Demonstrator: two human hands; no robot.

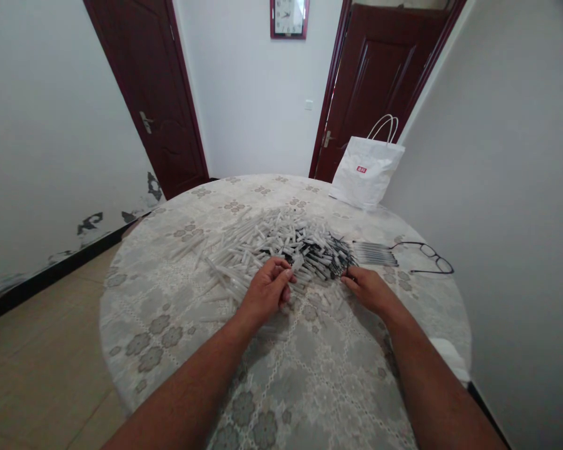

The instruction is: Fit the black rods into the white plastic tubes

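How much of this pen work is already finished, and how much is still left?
Done: only a short row of pens lies lined up beside the glasses. In hand: the left hand pinches a clear tube; the right hand touches the dark parts. Left: the big pile of tubes, so most remains.

Heap of white pen barrels (263, 240) and black pen parts (321, 256) mid-table, lying flat, jumbled.
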